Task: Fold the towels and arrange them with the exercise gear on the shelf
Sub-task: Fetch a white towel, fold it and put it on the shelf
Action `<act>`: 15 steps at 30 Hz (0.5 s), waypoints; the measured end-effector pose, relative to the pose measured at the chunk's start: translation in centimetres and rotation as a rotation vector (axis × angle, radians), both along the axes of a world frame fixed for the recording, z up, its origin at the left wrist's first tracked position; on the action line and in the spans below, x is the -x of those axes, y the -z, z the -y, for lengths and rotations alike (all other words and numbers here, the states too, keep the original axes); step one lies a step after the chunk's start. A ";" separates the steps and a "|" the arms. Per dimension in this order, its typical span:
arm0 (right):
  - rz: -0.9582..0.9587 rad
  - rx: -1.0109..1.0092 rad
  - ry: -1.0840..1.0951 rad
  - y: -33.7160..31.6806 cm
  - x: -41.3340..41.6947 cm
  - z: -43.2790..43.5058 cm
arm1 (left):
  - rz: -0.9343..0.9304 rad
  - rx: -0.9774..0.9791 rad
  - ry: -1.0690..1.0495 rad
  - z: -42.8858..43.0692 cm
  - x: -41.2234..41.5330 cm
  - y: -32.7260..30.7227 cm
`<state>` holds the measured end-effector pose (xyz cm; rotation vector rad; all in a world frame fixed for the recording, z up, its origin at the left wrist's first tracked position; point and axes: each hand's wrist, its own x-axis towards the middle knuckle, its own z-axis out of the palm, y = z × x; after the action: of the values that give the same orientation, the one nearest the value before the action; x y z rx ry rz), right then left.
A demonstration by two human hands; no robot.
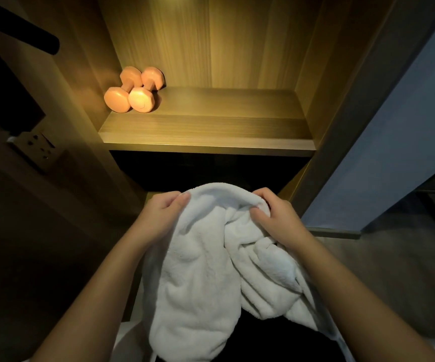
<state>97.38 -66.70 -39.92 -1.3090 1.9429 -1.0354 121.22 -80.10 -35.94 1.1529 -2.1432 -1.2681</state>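
A fluffy white towel [203, 270] hangs crumpled in front of me, below the lit wooden shelf [206, 131]. My left hand [163, 214] grips its upper left edge. My right hand [273, 214] pinches the upper right edge, with bunched folds under it. Two pink dumbbells [134, 91] lie side by side at the shelf's back left corner, well above and left of both hands.
The shelf sits in a wooden niche with side walls close on both sides. A dark opening lies under the shelf board. A wall socket [36, 146] is on the left panel, and a black bar [28, 35] sticks out at top left. Grey floor lies to the right.
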 end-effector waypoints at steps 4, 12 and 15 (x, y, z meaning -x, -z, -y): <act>0.171 0.113 0.132 0.1 0.1 -0.4 | -0.017 0.072 -0.175 0.3 0.1 0.1; 0.371 -0.127 -0.100 -1.0 1.0 -1.7 | 0.048 -0.079 0.286 -0.4 -1.0 -1.1; 0.076 -0.200 -0.111 -0.7 0.3 -1.0 | 0.164 -0.178 0.243 -2.0 0.2 0.4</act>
<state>97.07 -65.72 -39.20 -1.2328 1.8421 -0.8029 121.06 -78.07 -36.35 1.1259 -2.3890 -1.5451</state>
